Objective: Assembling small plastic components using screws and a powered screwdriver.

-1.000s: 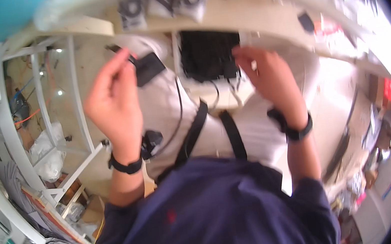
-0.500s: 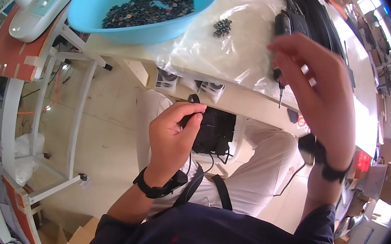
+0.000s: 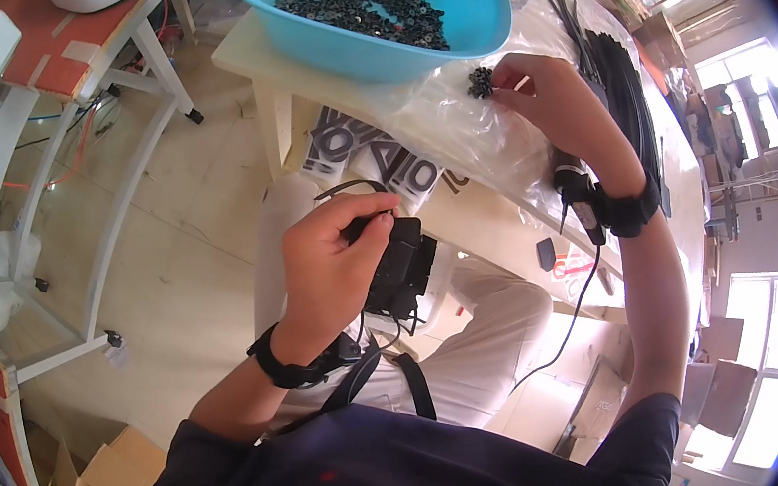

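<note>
My left hand [image 3: 327,262] is closed in a pinch over my lap, gripping a thin black strip [image 3: 352,186] that curves out beyond the fingers; the rest of the strip is hidden in the hand. My right hand [image 3: 549,103] reaches over the table, its thumb and fingers closed at the edge of a small pile of dark little parts [image 3: 479,83]. Whatever sits between those fingertips is too small to make out. A black electric screwdriver [image 3: 573,183] lies under my right wrist, its bit pointing toward the table's near edge.
A light blue basin [image 3: 380,48] full of small dark parts stands on the plastic-covered table [image 3: 446,119]. Long black strips [image 3: 622,87] lie at the right. A black box with wires [image 3: 405,266] rests at my lap. The screwdriver's cord [image 3: 573,326] hangs down. Left stands a white-legged bench [image 3: 121,162].
My right hand has moved forward and left from above the screwdriver to the little pile. The left hand keeps its pinch on the strip. The view has shifted.
</note>
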Tool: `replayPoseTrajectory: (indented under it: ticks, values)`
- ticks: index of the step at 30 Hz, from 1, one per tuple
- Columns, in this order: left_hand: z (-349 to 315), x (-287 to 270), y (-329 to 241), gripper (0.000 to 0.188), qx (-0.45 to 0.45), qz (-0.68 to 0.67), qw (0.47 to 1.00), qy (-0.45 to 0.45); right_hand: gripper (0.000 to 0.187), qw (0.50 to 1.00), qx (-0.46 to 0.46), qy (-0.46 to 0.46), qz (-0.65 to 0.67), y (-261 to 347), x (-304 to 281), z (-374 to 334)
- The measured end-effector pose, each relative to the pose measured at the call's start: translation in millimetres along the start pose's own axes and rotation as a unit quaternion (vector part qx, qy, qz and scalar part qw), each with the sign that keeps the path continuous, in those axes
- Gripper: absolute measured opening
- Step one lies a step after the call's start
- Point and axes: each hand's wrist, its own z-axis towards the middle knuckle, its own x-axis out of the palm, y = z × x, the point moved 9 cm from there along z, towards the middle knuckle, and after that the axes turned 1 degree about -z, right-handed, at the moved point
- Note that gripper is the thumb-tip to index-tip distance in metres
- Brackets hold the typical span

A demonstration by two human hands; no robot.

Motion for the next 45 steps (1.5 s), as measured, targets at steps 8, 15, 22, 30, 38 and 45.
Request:
replayPoseTrajectory:
  ticks: [8,15,22,30,38,45]
  values:
    - [-4.8,2.3,-4.9,0.018,-0.011,-0.02,1.0,0.01,0.019,0.998,-0.045,-0.029,-0.037,11.5,2.9,10.1]
    - [-8.5,0.9,-16.9,0.017,-0.004,0.004,1.0,0.003,0.015,0.994,-0.082,-0.061,-0.028,7.2,-3.7,12.9]
    - [-12.9,16.8,-28.6,0.019,-0.003,-0.058,0.998,0.021,0.018,0.99,-0.018,-0.099,0.094,61.5,-38.3,-60.8]
    - [-34.7,62.7,-44.9,0.02,0.005,-0.028,0.998,0.048,0.015,0.944,-0.065,-0.237,0.221,100.0,7.1,-177.1]
    - [-59.2,105.9,-72.0,0.022,0.143,0.114,0.977,0.105,0.015,0.9,-0.033,-0.338,0.274,66.1,22.2,-221.2]
    - [-69.4,125.0,-82.5,0.026,0.216,0.193,0.954,0.084,0.017,0.909,-0.034,-0.358,0.212,58.3,19.9,-237.7]
